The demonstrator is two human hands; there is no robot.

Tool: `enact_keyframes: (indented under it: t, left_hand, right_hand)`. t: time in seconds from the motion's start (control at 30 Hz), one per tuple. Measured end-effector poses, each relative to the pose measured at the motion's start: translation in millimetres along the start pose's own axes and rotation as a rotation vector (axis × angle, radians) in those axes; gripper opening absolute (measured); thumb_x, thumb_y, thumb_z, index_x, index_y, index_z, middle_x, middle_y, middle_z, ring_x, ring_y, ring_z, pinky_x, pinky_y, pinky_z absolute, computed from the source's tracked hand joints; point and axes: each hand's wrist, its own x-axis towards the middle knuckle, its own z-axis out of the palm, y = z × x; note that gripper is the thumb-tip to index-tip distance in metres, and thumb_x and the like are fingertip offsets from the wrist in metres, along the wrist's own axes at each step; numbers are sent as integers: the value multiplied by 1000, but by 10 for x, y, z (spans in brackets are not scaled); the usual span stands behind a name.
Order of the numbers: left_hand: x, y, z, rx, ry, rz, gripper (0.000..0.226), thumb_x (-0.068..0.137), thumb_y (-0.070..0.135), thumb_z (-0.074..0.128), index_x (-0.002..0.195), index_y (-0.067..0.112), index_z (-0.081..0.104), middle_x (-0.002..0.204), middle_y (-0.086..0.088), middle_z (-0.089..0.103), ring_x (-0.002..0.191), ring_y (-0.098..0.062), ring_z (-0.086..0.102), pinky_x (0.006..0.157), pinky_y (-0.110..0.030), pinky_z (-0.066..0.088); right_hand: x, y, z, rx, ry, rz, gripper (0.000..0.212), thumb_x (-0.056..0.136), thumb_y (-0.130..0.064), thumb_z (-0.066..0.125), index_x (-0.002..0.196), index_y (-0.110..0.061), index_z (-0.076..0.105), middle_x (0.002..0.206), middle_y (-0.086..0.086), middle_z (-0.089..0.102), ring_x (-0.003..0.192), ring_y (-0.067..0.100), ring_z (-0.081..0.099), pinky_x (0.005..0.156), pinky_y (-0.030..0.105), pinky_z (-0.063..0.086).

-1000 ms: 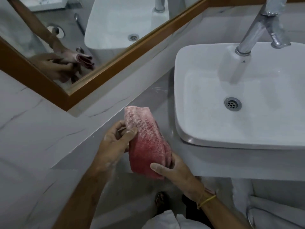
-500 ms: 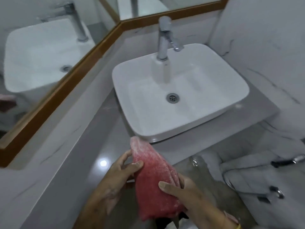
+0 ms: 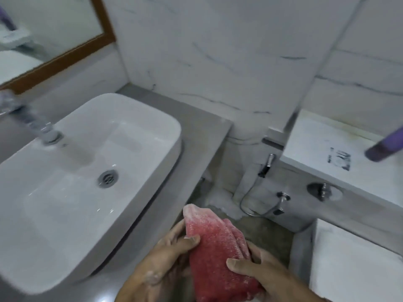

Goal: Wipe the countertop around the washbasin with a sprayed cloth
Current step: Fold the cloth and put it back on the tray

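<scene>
Red folded cloth (image 3: pixel 218 256) is pinched between left hand (image 3: pixel 165 258) and right hand (image 3: pixel 261 271), off the grey bench (image 3: pixel 196 149) beside the washbasin (image 3: pixel 72 171). Wiping seems not yet begun; next, press it flat onto the bench.

Basin (image 3: pixel 72 182) sits on the counter (image 3: pixel 196 136), tap (image 3: pixel 46 131) at its back-left, mirror (image 3: pixel 43 35) behind. Cloth (image 3: pixel 218 258) is held between both hands, right of the basin. Hose (image 3: pixel 259 192) hangs further right, I think under a ledge (image 3: pixel 322 147).
</scene>
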Motion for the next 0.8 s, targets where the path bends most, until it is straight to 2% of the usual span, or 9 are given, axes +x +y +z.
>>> enact_keyframes:
  t: [0.07, 0.2, 0.3, 0.4, 0.5, 0.57, 0.63, 0.7, 0.8]
  left_hand:
    - [226, 136, 258, 84, -16, -42, 41, 83, 7, 64, 122, 23, 64, 114, -19, 72, 92, -34, 72, 80, -45, 59]
    - [754, 480, 965, 208, -76, -98, 46, 74, 12, 68, 119, 19, 66, 114, -23, 71, 75, -25, 70, 67, -35, 61]
    - [1186, 809, 1578, 305, -131, -91, 50, 68, 19, 70, 118, 22, 67, 117, -21, 70, 89, -27, 68, 75, -36, 59]
    - [1593, 1203, 2176, 392, -196, -3, 45, 73, 20, 71, 118, 25, 67, 120, -16, 70, 101, -28, 66, 86, -40, 53]
    - [2090, 1548, 2707, 479, -211, 85, 42, 78, 29, 69, 119, 34, 65, 115, -5, 74, 104, -25, 70, 91, -44, 55]
    - [2444, 1602, 2957, 555, -103, 79, 41, 82, 33, 68, 122, 30, 62, 112, -6, 75, 97, -24, 73, 87, -43, 58]
    - [2788, 1494, 3110, 626, 43, 3, 56, 85, 29, 68, 136, 17, 48, 122, -12, 68, 103, -28, 70, 88, -41, 58]
    - [3057, 1309, 3181, 770, 135, -48, 68, 86, 21, 68, 143, 8, 34, 125, -14, 62, 109, -31, 65, 91, -40, 56]
    - [3366, 1068, 3169, 1138, 180, -17, 62, 85, 24, 65, 137, 8, 37, 118, -14, 65, 107, -32, 65, 96, -44, 54]
  right_hand:
    - [-29, -163, -216, 29, 49, -15, 62, 60, -3, 86, 117, -11, 62, 105, 13, 75, 96, 26, 72, 69, 27, 59]
    - [-114, -571, -774, 140, 168, -67, 68, 53, -8, 87, 117, -10, 62, 106, 14, 75, 98, 28, 71, 80, 35, 55]
    - [-224, -968, -1230, 189, 227, -184, 62, 51, -12, 83, 111, -17, 64, 103, 9, 77, 97, 26, 72, 83, 38, 55]
    - [-316, -1438, -1591, 210, 265, -365, 56, 53, -14, 90, 104, -28, 70, 103, 5, 77, 96, 25, 72, 86, 42, 56]
    - [-299, -1931, -1970, 165, 324, -523, 44, 65, -23, 84, 102, -39, 68, 102, -3, 77, 94, 19, 73, 75, 35, 60]
    - [-102, -2139, -2252, 51, 432, -501, 35, 72, -29, 81, 97, -45, 63, 95, -11, 76, 86, 12, 74, 65, 25, 60]
    - [231, -2229, -2557, -149, 607, -391, 31, 80, -30, 74, 104, -38, 57, 91, -11, 72, 81, 13, 72, 60, 19, 58]
    - [570, -2204, -2839, -388, 763, -238, 38, 83, -28, 69, 117, -17, 54, 103, 3, 69, 89, 21, 68, 73, 31, 59]
    - [880, -2057, -3096, -624, 911, -101, 49, 82, -26, 67, 123, -5, 50, 118, 16, 64, 105, 32, 61, 91, 36, 51]
